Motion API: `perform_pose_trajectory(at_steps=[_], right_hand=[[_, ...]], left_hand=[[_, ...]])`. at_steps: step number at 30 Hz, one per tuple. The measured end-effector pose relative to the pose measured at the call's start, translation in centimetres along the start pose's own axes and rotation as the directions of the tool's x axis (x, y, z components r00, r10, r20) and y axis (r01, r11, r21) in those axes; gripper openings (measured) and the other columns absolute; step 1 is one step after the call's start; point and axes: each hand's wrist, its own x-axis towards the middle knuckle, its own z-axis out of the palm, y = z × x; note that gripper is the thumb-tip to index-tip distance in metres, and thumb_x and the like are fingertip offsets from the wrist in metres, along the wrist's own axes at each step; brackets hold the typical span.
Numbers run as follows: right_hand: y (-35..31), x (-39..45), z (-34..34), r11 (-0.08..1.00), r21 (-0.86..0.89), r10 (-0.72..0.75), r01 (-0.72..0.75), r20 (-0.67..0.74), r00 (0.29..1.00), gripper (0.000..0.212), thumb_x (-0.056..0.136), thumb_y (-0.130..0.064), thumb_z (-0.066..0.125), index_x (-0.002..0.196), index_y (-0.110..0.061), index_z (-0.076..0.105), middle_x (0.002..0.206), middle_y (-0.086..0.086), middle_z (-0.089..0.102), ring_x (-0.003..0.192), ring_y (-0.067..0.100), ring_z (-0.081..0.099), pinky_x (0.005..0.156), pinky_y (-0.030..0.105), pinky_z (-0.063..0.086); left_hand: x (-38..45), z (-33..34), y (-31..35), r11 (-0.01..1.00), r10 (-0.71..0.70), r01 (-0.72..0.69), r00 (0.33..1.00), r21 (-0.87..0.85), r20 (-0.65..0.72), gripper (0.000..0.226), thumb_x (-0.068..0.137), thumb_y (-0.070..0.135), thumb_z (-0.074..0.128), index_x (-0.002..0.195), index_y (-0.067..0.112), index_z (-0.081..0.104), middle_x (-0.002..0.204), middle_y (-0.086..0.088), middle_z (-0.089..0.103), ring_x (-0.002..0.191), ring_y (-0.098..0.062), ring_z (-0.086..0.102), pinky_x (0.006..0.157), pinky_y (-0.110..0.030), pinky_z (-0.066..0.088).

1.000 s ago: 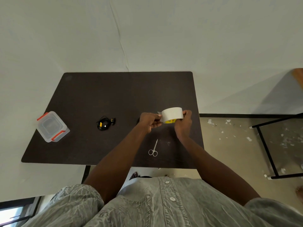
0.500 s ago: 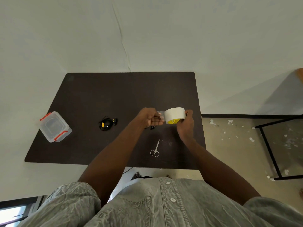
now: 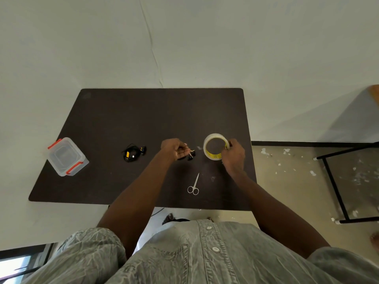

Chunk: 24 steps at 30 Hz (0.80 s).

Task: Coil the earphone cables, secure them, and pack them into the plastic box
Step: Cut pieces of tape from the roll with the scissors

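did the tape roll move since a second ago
Yes. The tape roll, held by the right hand, has swung right, away from the left hand, and turned so its hole faces up; it was directly above the scissors before.

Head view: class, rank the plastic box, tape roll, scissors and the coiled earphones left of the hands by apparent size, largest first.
1. plastic box
2. tape roll
3. and 4. coiled earphones and scissors: too alike in extent to rank.
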Motion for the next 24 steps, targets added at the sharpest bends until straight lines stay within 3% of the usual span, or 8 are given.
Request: perform_pose_trajectory(at_steps=[2, 4, 7, 9, 11, 13, 19, 24], right_hand=[[0.1, 0.2, -0.1, 0.999, -0.007, 0.048, -0.048, 0.03, 0.998, 0.023, 0.09, -0.01, 0.063, 0.113, -0.009, 0.063, 0.101, 0.004, 0.065, 0.087, 0.017, 0.062, 0.077, 0.031, 0.055], [0.1, 0.3, 0.0, 0.994, -0.001, 0.108, -0.108, 0.052, 0.993, 0.025, 0.09, -0.013, 0.064, 0.116, -0.011, 0.063, 0.101, 0.003, 0.066, 0.08, 0.016, 0.065, 0.076, 0.034, 0.06], [0.1, 0.5, 0.2, 0.987, -0.016, 0.16, -0.159, 0.065, 0.985, 0.021, 0.092, -0.021, 0.061, 0.111, -0.013, 0.065, 0.093, 0.005, 0.071, 0.067, 0.018, 0.069, 0.067, 0.036, 0.062], [0.0, 0.6, 0.2, 0.977, -0.007, 0.212, -0.213, 0.079, 0.974, 0.021, 0.092, -0.023, 0.059, 0.107, -0.01, 0.066, 0.085, 0.008, 0.072, 0.057, 0.017, 0.069, 0.055, 0.028, 0.059], [-0.3, 0.7, 0.2, 0.966, -0.008, 0.259, -0.259, 0.1, 0.961, 0.025, 0.092, -0.026, 0.057, 0.105, -0.007, 0.068, 0.079, 0.01, 0.071, 0.051, 0.015, 0.067, 0.046, 0.021, 0.053], [-0.3, 1.0, 0.3, 0.955, -0.002, 0.294, -0.296, 0.129, 0.947, 0.029, 0.091, -0.028, 0.057, 0.101, -0.004, 0.069, 0.072, 0.01, 0.071, 0.046, 0.016, 0.066, 0.044, 0.022, 0.053], [-0.8, 1.8, 0.9, 0.929, 0.036, 0.356, -0.369, 0.184, 0.916, 0.03, 0.088, -0.027, 0.057, 0.091, 0.0, 0.07, 0.061, 0.015, 0.069, 0.044, 0.021, 0.065, 0.046, 0.026, 0.054], [-1.3, 2.2, 1.2, 0.917, 0.033, 0.382, -0.397, 0.206, 0.901, 0.029, 0.088, -0.027, 0.057, 0.089, 0.0, 0.068, 0.061, 0.015, 0.069, 0.043, 0.02, 0.063, 0.048, 0.026, 0.053]], left_hand=[[1.0, -0.5, -0.5, 0.998, 0.065, -0.065, 0.995, -0.001, -0.071, 0.018, 0.097, -0.004, 0.038, 0.088, -0.004, 0.052, 0.09, -0.021, 0.059, 0.078, -0.029, 0.063, 0.075, -0.036, 0.056], [2.2, -1.2, -1.2, 0.979, 0.178, -0.157, 0.97, 0.131, -0.168, 0.019, 0.098, 0.006, 0.036, 0.098, -0.003, 0.053, 0.088, -0.018, 0.062, 0.073, -0.028, 0.064, 0.061, -0.032, 0.053], [4.2, -2.8, -2.2, 0.789, 0.391, -0.218, 0.899, 0.575, -0.195, 0.023, 0.089, 0.011, 0.048, 0.092, 0.003, 0.068, 0.094, -0.016, 0.068, 0.09, -0.032, 0.066, 0.071, -0.033, 0.049], [4.8, -3.7, -2.7, 0.673, 0.438, -0.247, 0.893, 0.697, -0.107, 0.017, 0.086, 0.01, 0.055, 0.095, 0.007, 0.069, 0.103, -0.012, 0.068, 0.103, -0.031, 0.062, 0.079, -0.03, 0.045], [5.6, -4.4, -2.7, 0.603, 0.464, -0.274, 0.885, 0.749, -0.049, 0.025, 0.087, 0.014, 0.063, 0.109, 0.005, 0.067, 0.115, -0.012, 0.067, 0.109, -0.03, 0.061, 0.085, -0.029, 0.044], [6.4, -4.8, -2.9, 0.576, 0.476, -0.316, 0.879, 0.754, 0.006, 0.029, 0.088, 0.018, 0.066, 0.111, 0.002, 0.066, 0.113, -0.014, 0.067, 0.107, -0.03, 0.061, 0.085, -0.03, 0.044], [8.8, -4.6, -2.1, 0.495, 0.467, -0.358, 0.878, 0.792, 0.106, 0.031, 0.078, 0.042, 0.073, 0.081, 0.013, 0.063, 0.085, -0.006, 0.064, 0.082, -0.023, 0.059, 0.071, -0.031, 0.044], [10.3, -3.8, -1.8, 0.361, 0.458, -0.352, 0.874, 0.863, 0.165, 0.027, 0.074, 0.031, 0.076, 0.096, 0.018, 0.07, 0.11, -0.007, 0.065, 0.11, -0.028, 0.056, 0.097, -0.041, 0.042]])
